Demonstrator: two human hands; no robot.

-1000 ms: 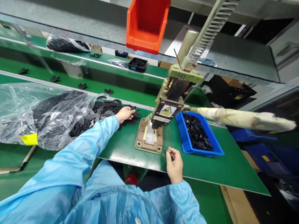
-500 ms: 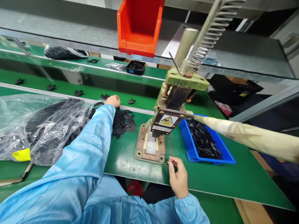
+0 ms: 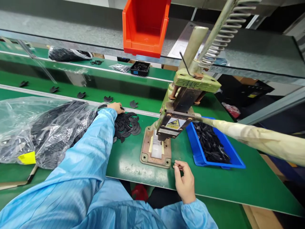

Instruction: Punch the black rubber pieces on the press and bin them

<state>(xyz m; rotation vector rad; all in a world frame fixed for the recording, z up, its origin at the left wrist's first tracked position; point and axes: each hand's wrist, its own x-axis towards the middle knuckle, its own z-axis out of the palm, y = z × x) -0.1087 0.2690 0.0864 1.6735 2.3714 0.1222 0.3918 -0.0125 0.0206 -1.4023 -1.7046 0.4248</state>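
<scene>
My left hand (image 3: 116,107) is at the upper edge of a loose pile of black crescent-shaped parts (image 3: 128,125). Its fingers are closed, with a bit of a black part showing at the fingertips; the rest of that part is hidden. My right hand (image 3: 185,183) rests by the table's front edge, loosely curled, thumb apart from the fingers and nothing in it. Between the hands stands a hand press (image 3: 175,119) with a yellow warning label. The pale pad (image 3: 156,149) on its base plate (image 3: 145,156) carries no part.
Left of the pile lies a clear plastic bag (image 3: 51,133) of black parts. Single black parts (image 3: 81,95) sit spaced along the green strip behind. A blue bin (image 3: 232,157) of black pieces stands right, under the press's long wrapped lever (image 3: 252,135). An orange bin (image 3: 143,47) overhangs the shelf.
My left hand has moved down from the black part on the green strip to the pile, leaving that part lying there. My right hand stays by the press. The view has shifted slightly.
</scene>
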